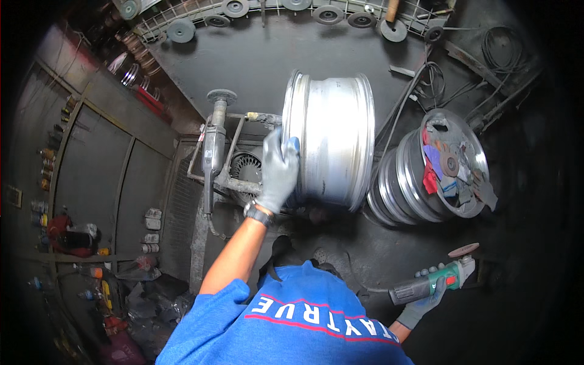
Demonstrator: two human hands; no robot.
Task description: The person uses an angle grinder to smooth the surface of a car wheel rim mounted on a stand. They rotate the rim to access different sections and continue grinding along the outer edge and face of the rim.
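Observation:
A bare silver wheel rim (337, 137) is mounted on its side in front of me, its barrel facing me. My left hand (279, 167), in a grey glove, grips the rim's left edge, with the fingers curled at the lip. Low on the right, my right hand (431, 299), gloved too, holds a green angle grinder (426, 286) by its body. The grinder's flat brown disc (464, 250) points up and away, apart from the rim. A dark watch (260, 213) is on my left wrist.
Left of the rim, a grey power tool (213, 146) with a disc stands on a metal frame (234, 182). To the right are stacked rims (404, 182), topped with rags and a disc. Several discs hang on a wire rack (328, 14) at the back. Bottles and bags line the left wall.

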